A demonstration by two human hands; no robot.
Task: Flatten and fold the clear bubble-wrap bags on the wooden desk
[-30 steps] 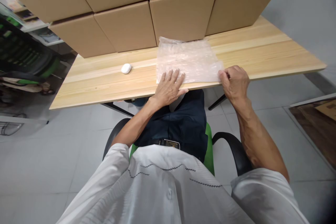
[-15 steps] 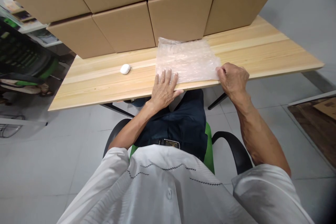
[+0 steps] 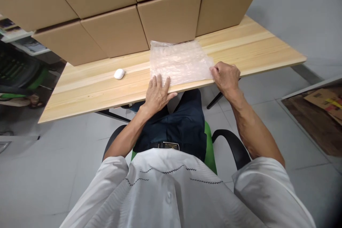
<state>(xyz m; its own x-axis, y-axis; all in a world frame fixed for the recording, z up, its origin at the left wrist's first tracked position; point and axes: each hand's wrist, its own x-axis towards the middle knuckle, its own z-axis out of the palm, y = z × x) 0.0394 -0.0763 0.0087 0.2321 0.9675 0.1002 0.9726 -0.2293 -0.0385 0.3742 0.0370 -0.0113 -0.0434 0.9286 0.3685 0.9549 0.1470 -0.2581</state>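
Observation:
A sheet of translucent pinkish bubble wrap (image 3: pixel 179 60) lies flat on the wooden table (image 3: pixel 91 94), its near edge close to the table's front edge. Fingers outstretched, my left hand (image 3: pixel 157 93) rests on the sheet's near left corner, the thumb along the table edge. My right hand (image 3: pixel 226 77) is closed, pinching the near right corner of the bubble wrap between thumb and curled fingers. Left of the sheet sits a small white rounded case (image 3: pixel 119 74).
Stacked cardboard boxes (image 3: pixel 171 17) line the back of the table, the far edge of the sheet lying close to them. I sit on a green chair with black armrests (image 3: pixel 233 148). Flattened cardboard (image 3: pixel 324 99) lies on the floor at right.
The camera view has shifted, so the table and boxes appear further left. Both hands keep their places on the bubble wrap.

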